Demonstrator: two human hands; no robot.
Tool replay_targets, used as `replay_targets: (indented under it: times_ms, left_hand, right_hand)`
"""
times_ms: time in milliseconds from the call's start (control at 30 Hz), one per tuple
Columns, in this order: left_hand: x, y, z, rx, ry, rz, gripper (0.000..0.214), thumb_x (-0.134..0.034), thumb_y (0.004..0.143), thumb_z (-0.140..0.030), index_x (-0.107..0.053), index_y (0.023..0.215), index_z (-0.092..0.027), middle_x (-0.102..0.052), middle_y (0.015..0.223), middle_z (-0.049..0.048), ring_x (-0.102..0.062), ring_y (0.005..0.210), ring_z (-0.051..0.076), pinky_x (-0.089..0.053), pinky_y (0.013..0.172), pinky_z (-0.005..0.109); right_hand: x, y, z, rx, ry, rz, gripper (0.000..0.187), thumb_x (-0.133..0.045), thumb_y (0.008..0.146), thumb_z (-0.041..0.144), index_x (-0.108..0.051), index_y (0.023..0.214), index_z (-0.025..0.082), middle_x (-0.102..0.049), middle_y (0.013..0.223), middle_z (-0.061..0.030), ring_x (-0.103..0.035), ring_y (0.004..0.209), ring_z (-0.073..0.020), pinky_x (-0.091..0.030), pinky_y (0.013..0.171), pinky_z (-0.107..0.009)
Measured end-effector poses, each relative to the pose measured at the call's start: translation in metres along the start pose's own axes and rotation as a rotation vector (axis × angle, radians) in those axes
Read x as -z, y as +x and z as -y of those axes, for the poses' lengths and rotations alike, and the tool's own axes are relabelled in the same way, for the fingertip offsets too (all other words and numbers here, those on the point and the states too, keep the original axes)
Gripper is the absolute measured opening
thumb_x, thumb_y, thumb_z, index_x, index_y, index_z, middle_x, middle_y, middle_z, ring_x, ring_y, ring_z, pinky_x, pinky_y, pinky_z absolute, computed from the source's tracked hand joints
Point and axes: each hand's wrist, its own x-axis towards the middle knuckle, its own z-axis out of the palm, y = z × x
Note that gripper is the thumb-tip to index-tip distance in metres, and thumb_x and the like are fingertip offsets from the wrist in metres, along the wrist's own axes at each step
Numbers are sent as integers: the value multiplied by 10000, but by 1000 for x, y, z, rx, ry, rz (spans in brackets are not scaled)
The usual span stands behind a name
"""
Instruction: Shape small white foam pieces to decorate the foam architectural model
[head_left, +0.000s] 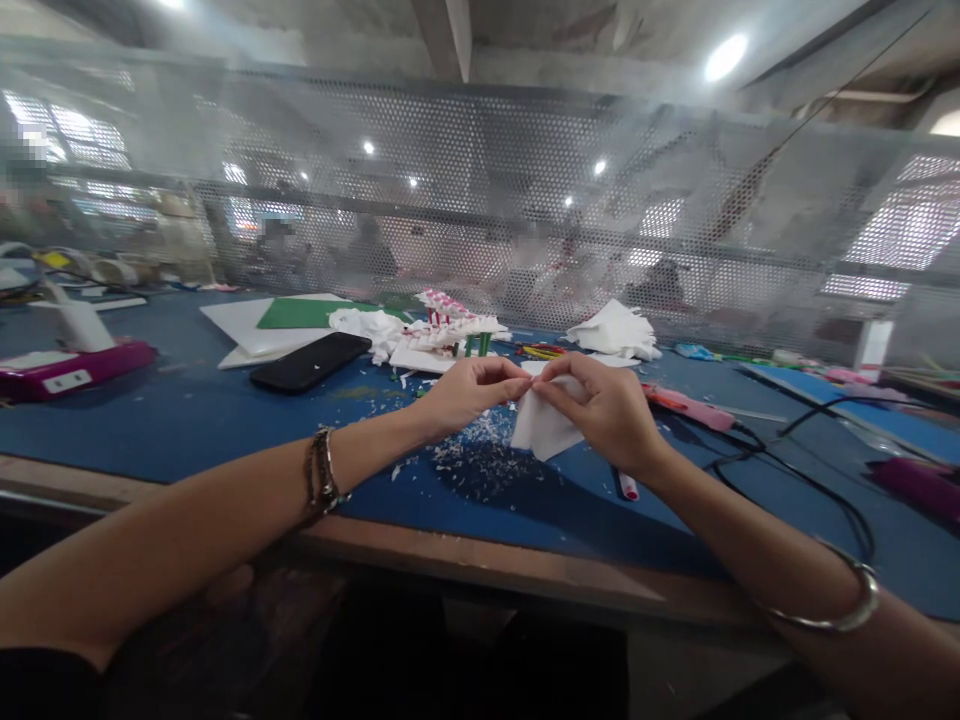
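Our left hand (469, 392) and right hand (604, 408) both pinch the white paper (541, 425). Scraps (480, 455) litter the blue counter (187, 415) below.

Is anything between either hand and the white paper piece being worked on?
Nothing visible. The left hand and the right hand both pinch the white paper piece at its top edge, holding it above the white scraps on the blue table.

Nearer than the black phone (310, 361), the blue mat (187, 420) lies bare and open. Right of the phone a paper model (450, 335) stands, and the left hand (469, 392) and right hand (607, 410) pinch a white paper (541, 428) before it; farther right black cables (787, 470) loop. Behind the phone a mesh screen (480, 200) walls everything off.
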Motion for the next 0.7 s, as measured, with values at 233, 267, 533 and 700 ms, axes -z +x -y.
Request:
replay_targets:
  times_ms: [233, 267, 533, 700]
  left_hand:
    - [-1, -1, 1, -70, 81, 14, 200, -647, 606, -269, -579, 706, -110, -567, 686, 13, -483, 598, 80, -363, 585, 231]
    - [-1, -1, 1, -73, 85, 15, 200, -647, 607, -268, -576, 707, -111, -566, 691, 13, -485, 599, 80, -366, 586, 230]
    - [0, 0, -5, -20, 11, -17, 82, -608, 631, -188, -570, 669, -125, -547, 630, -11, -482, 600, 81, -360, 595, 223]
    - [2, 0, -5, -19, 0, 39, 64, -597, 638, -175, -572, 676, -131, -533, 620, -26, -459, 581, 64, -330, 560, 193]
  right_hand:
    - [-1, 0, -1, 35, -17, -18, 88, -524, 753, 251, -557, 697, 193, -627, 655, 4, -567, 589, -105, -399, 552, -215]
    - [-1, 0, -1, 30, -9, -17, 87, -529, 751, 251, -559, 696, 191, -627, 658, 5, -567, 595, -104, -400, 557, -214]
    - [1, 3, -8, -9, 160, 57, 85, -545, 744, 266, -574, 721, 190, -608, 679, 12, -506, 580, -91, -367, 528, -219]
    - [1, 3, -10, -73, 268, 70, 123, -562, 723, 298, -569, 701, 177, -580, 658, 5, -484, 599, -96, -351, 534, -231]
